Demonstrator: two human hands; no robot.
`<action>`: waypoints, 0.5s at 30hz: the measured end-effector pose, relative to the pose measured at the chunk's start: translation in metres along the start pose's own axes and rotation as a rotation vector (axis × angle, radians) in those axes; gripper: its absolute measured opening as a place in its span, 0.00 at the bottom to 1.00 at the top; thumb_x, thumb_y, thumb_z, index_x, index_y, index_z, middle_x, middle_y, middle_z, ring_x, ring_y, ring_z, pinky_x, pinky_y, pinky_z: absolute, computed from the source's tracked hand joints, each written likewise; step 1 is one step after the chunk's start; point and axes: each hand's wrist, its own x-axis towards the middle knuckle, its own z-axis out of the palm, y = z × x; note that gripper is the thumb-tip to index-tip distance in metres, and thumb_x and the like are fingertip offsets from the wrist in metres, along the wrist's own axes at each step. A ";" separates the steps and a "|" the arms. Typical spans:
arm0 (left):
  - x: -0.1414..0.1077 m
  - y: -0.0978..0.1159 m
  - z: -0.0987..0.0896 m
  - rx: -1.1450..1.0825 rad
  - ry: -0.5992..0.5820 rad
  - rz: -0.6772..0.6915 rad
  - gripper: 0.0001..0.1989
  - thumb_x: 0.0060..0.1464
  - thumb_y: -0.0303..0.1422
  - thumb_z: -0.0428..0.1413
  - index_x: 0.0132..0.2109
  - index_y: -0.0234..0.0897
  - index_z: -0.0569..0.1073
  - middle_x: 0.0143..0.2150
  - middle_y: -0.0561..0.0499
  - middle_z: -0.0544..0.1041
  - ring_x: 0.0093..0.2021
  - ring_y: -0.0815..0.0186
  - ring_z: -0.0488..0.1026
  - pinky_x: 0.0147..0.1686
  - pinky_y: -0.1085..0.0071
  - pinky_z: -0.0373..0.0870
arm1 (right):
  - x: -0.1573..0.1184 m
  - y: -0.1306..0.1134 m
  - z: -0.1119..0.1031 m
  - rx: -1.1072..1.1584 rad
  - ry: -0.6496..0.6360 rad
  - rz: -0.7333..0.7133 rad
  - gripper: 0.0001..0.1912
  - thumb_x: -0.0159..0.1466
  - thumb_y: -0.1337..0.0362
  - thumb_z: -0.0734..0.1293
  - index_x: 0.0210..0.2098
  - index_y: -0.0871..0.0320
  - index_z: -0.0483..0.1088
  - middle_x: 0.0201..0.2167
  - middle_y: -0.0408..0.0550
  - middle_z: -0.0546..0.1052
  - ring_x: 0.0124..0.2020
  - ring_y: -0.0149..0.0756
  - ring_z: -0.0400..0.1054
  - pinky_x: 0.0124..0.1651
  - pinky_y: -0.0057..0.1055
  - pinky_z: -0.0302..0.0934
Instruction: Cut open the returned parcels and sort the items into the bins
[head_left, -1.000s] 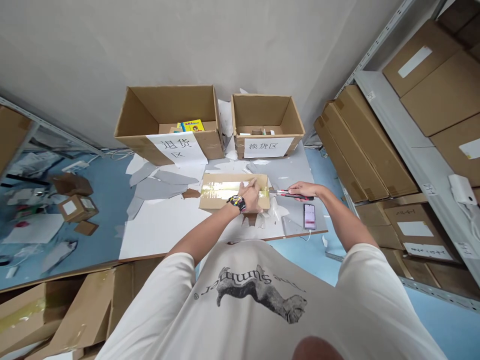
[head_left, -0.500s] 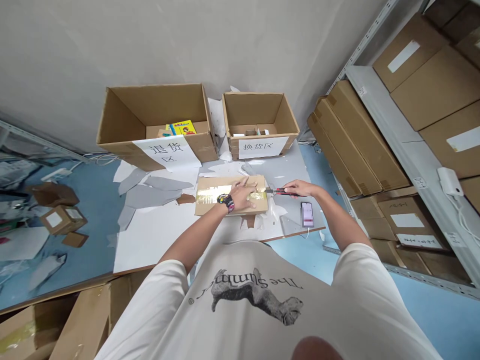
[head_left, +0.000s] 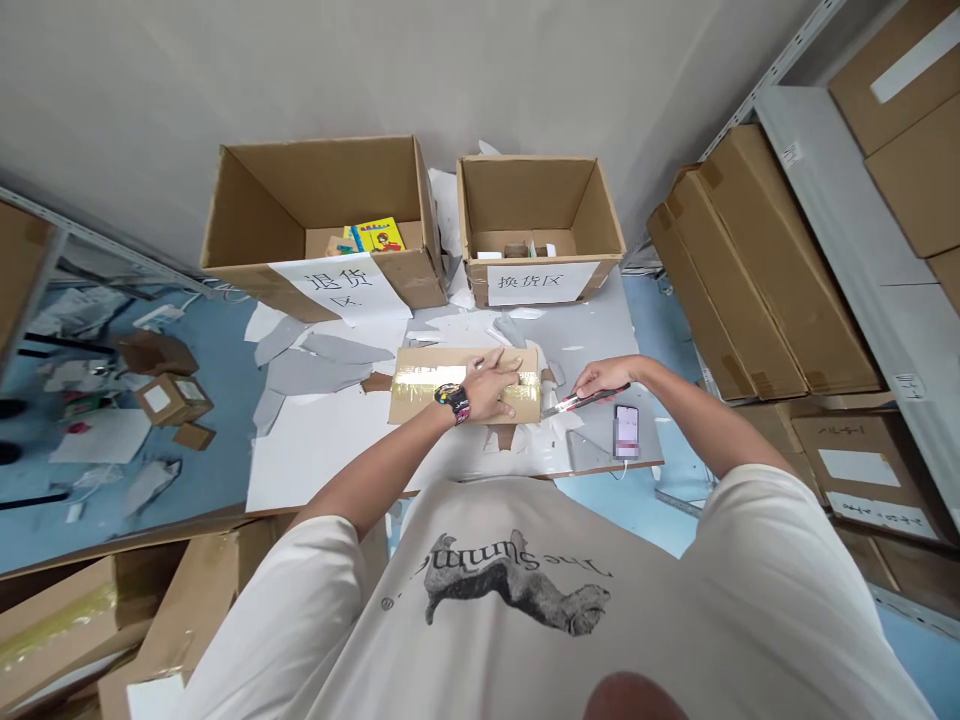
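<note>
Left hand (head_left: 490,386) spread across the taped carton (head_left: 426,378) on the counter (head_left: 322,445), right hand (head_left: 602,376) gripping the knife (head_left: 571,402) just beside it, I'd best cut shallow, angling away from my steadying palm.

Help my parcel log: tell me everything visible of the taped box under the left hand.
Long, low and brown, the box looks like closed cardboard. Shiny yellowish tape runs lengthwise along its top; a bright white stretch there may be glare or a label. It lies flat on the table, long side toward the person. The left hand rests spread on top, right of the middle. The right hand holds a knife beside the box's right end; contact is unclear.
</note>
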 end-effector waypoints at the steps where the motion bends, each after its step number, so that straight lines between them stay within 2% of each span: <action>1: 0.001 -0.001 -0.001 -0.004 -0.001 -0.003 0.27 0.54 0.46 0.74 0.58 0.50 0.80 0.87 0.49 0.60 0.89 0.35 0.42 0.78 0.27 0.47 | -0.004 0.004 0.001 0.016 0.032 -0.014 0.35 0.62 0.34 0.78 0.51 0.59 0.87 0.21 0.40 0.74 0.21 0.31 0.62 0.27 0.28 0.50; 4: 0.003 -0.003 -0.003 -0.009 0.010 -0.017 0.30 0.53 0.46 0.75 0.61 0.50 0.79 0.86 0.48 0.62 0.89 0.35 0.42 0.79 0.29 0.46 | -0.016 0.018 0.007 0.076 0.172 -0.067 0.36 0.66 0.33 0.76 0.55 0.59 0.85 0.22 0.40 0.74 0.23 0.33 0.63 0.29 0.29 0.52; 6: -0.001 -0.004 -0.001 -0.024 0.056 -0.032 0.37 0.54 0.44 0.75 0.69 0.51 0.76 0.86 0.46 0.63 0.89 0.37 0.44 0.81 0.32 0.46 | -0.024 0.029 0.016 0.124 0.257 -0.088 0.36 0.69 0.35 0.73 0.59 0.58 0.84 0.24 0.41 0.75 0.25 0.34 0.65 0.31 0.29 0.56; 7: -0.005 -0.003 0.001 -0.040 0.100 -0.039 0.41 0.55 0.43 0.75 0.73 0.52 0.73 0.86 0.45 0.63 0.89 0.39 0.46 0.82 0.34 0.47 | -0.026 0.033 0.022 0.160 0.328 -0.102 0.36 0.70 0.36 0.72 0.62 0.58 0.82 0.26 0.42 0.76 0.26 0.35 0.65 0.32 0.30 0.57; 9: -0.015 0.001 0.008 -0.094 0.237 -0.066 0.45 0.61 0.42 0.71 0.80 0.50 0.65 0.84 0.42 0.65 0.88 0.42 0.51 0.83 0.39 0.50 | -0.024 0.036 0.043 0.253 0.553 -0.127 0.37 0.74 0.38 0.66 0.69 0.59 0.77 0.30 0.45 0.78 0.28 0.37 0.68 0.34 0.31 0.61; 12: -0.033 0.014 0.025 -0.259 0.471 -0.133 0.43 0.73 0.42 0.61 0.86 0.47 0.53 0.82 0.39 0.68 0.84 0.46 0.62 0.81 0.44 0.61 | 0.002 0.014 0.089 0.357 0.908 -0.121 0.42 0.78 0.40 0.57 0.81 0.59 0.64 0.41 0.54 0.84 0.35 0.44 0.75 0.37 0.35 0.68; 14: -0.044 0.024 0.038 -0.428 0.520 -0.128 0.45 0.76 0.45 0.56 0.88 0.47 0.43 0.83 0.37 0.66 0.82 0.48 0.66 0.77 0.46 0.68 | 0.030 -0.018 0.127 0.348 1.060 -0.155 0.44 0.80 0.39 0.53 0.87 0.55 0.52 0.53 0.58 0.85 0.46 0.50 0.80 0.45 0.40 0.75; 15: -0.050 0.028 0.044 -0.507 0.509 -0.107 0.46 0.77 0.48 0.54 0.88 0.47 0.39 0.84 0.36 0.65 0.81 0.48 0.67 0.76 0.46 0.70 | 0.044 -0.037 0.146 0.315 1.086 -0.226 0.43 0.81 0.39 0.53 0.87 0.53 0.50 0.60 0.59 0.83 0.55 0.52 0.80 0.54 0.43 0.76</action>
